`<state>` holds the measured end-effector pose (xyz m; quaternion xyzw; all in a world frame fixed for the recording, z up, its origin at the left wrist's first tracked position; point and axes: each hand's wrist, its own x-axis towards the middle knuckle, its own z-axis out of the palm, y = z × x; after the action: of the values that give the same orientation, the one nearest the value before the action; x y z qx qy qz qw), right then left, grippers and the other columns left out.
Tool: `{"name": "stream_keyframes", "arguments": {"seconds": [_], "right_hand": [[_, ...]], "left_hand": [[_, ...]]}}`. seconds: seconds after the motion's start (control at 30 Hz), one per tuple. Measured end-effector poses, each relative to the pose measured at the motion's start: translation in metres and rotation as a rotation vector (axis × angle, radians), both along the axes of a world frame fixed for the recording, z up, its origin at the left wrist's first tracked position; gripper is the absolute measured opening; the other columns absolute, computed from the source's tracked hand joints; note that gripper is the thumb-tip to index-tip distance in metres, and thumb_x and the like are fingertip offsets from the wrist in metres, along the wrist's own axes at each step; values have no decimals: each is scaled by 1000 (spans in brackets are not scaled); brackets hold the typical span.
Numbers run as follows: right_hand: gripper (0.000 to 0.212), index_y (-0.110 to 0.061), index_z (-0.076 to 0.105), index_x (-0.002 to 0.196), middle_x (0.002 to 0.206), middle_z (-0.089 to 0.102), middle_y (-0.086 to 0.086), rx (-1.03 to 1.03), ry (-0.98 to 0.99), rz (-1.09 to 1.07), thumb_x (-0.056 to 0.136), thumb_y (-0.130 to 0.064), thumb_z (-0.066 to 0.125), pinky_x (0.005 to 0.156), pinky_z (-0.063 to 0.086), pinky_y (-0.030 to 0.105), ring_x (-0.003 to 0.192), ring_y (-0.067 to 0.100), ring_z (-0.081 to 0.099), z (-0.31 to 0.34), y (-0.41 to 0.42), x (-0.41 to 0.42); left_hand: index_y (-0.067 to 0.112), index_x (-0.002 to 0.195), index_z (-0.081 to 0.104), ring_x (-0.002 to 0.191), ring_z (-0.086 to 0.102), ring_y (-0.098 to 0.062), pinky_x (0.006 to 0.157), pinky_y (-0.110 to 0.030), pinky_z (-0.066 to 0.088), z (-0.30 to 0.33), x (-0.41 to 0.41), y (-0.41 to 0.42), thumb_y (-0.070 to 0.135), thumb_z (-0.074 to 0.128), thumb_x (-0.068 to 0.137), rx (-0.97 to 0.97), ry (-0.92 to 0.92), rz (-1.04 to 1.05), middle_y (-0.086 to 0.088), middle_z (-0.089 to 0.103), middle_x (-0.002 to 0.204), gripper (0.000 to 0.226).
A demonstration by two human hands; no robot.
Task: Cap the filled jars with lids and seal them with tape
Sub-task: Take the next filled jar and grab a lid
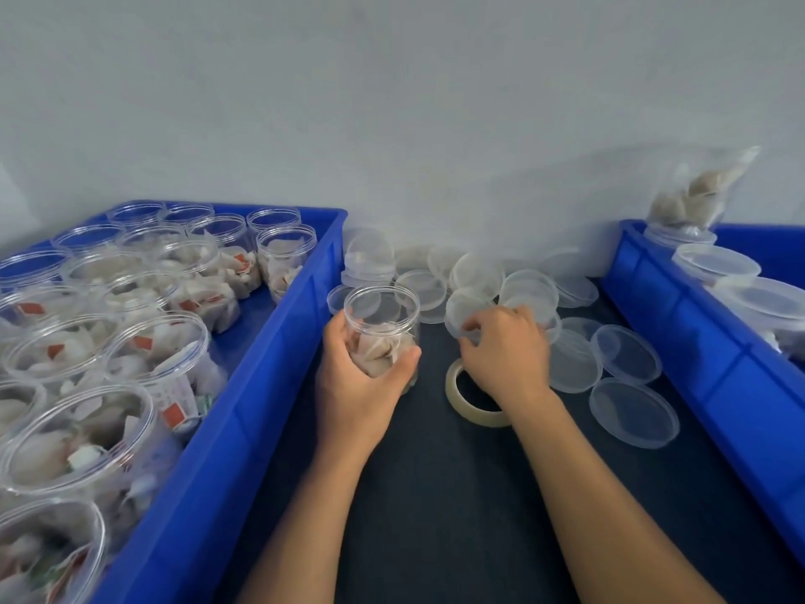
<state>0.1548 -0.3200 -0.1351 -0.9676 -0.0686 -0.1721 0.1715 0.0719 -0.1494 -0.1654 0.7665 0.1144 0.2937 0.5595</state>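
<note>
Left hand [357, 377] grips an open clear plastic jar [382, 329] of white sachets, fingers and thumb curled round its lower wall; jar stands upright on the dark table surface [435, 494], just beside the right wall of the left blue plastic crate [244, 407]. No lid on it yet.

Right hand [505, 355] reaches into the pile of clear round plastic lids [527, 294] at the back of the table, fingertips curled, pinching the edge of one clear lid [466, 313]. Wrist sits over the roll of clear tape [457, 396], which lies flat on the table between jar and loose lids.

Left crate holds many open filled jars [130, 342]. Right blue crate [705, 342] holds lidded jars [714, 263] and a clear bag of sachets [697, 189].
</note>
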Motion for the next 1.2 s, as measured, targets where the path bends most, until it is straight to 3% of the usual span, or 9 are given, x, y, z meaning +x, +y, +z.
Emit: {"name": "stream_keyframes", "arguments": {"seconds": [0.23,0.43,0.57,0.73,0.83,0.93,1.03,1.13,1.2], "right_hand": [[10,-19,79,87,92,74,-1,38,-182,4,90,-17,70,93,39,36,99,28,56,2,0,0],[6,-31,79,85,79,68,-9,258,-131,71,91,-30,80,73,56,41,81,20,61,23,-4,5],[5,-27,76,91,77,59,-17,280,-145,81,95,-27,73,57,38,27,80,17,57,31,-6,2],[6,-26,66,102,85,70,-14,633,-191,165,100,-25,60,69,52,26,78,6,65,78,-3,-12],[17,-29,68,107,81,75,-8,828,-140,273,103,-19,54,62,57,24,69,11,68,106,-4,-25],[24,-21,72,107,76,75,-10,1002,78,364,107,-11,51,52,54,22,58,6,64,112,-2,-30],[24,-17,74,108,82,77,-3,942,269,398,109,-13,50,53,51,21,57,7,63,101,1,-27],[22,-22,75,106,83,77,-6,844,282,374,108,-20,53,52,49,20,58,5,61,89,2,-20],[22,-26,75,103,81,76,-10,789,249,344,107,-21,54,56,48,23,61,7,59,83,1,-14]], "left_hand": [[62,133,41,113,59,16,86,-9,45,-2,0,-1,54,91,73,-3,-12,-3,32,63,124,78],[69,131,38,115,58,17,86,-8,44,-1,-2,-3,67,85,68,14,-17,-9,39,59,125,79],[78,122,36,114,59,16,88,-13,46,1,-3,-3,65,86,68,21,-22,-1,43,58,124,75],[66,131,41,113,61,13,88,-14,49,-2,-4,-5,67,87,65,41,-21,-4,35,62,123,80],[53,140,45,114,61,12,90,-17,52,-2,-6,-9,66,87,69,70,-19,5,32,63,125,84],[59,138,44,114,61,11,85,-14,51,1,-8,-15,61,86,72,144,-55,15,33,62,126,78],[61,142,43,117,60,10,85,-16,54,5,-11,-19,57,86,73,202,-82,11,34,61,130,81],[47,155,42,133,57,1,102,-38,58,9,-14,-20,56,88,71,226,-84,-27,25,58,145,96],[41,160,39,140,53,-1,109,-40,55,10,-16,-21,57,86,71,239,-106,-45,24,55,151,102]]}}
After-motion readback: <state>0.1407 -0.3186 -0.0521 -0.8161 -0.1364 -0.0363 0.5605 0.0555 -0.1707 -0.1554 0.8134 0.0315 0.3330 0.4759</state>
